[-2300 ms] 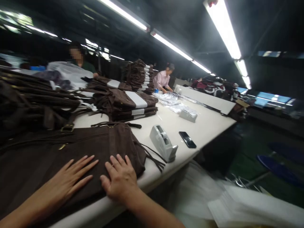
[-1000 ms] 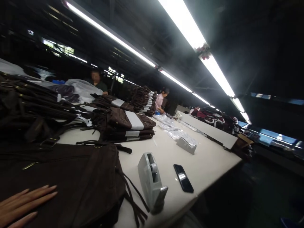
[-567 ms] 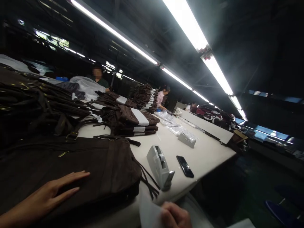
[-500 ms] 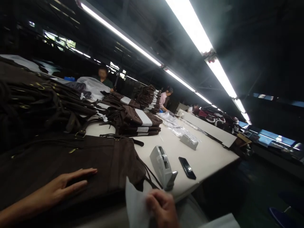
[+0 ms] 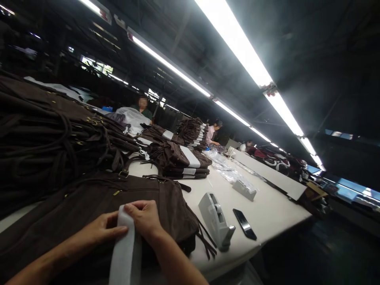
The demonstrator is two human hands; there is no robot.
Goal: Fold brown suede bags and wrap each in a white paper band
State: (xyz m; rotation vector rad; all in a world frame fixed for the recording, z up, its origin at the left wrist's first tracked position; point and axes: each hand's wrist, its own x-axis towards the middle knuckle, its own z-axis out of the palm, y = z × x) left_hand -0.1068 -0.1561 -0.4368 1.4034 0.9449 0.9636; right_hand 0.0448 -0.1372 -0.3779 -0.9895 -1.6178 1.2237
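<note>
A dark brown bag (image 5: 89,198) with a buckled strap lies flat on the table in front of me. Over its near part, both hands meet at a long white strip (image 5: 123,253) of thin, soft-looking material, which hangs down toward me. My right hand (image 5: 145,217) pinches the strip's top end. From the left, my left hand (image 5: 109,227) grips its edge between thumb and fingers. Right of the bag stands a grey tape dispenser (image 5: 215,221), with a black phone (image 5: 244,224) beside it.
Folded brown bags with white bands (image 5: 184,158) are stacked beyond the bag. More brown bags (image 5: 44,130) pile up at left. Clear plastic bags (image 5: 224,166) and a small grey block (image 5: 244,190) lie farther along the white table (image 5: 276,209). Co-workers (image 5: 212,132) stand in the background.
My right hand has brought the white strip left, over the bag. My left hand has lifted off the bag, moved right and taken hold of the strip. The view has shifted slightly.
</note>
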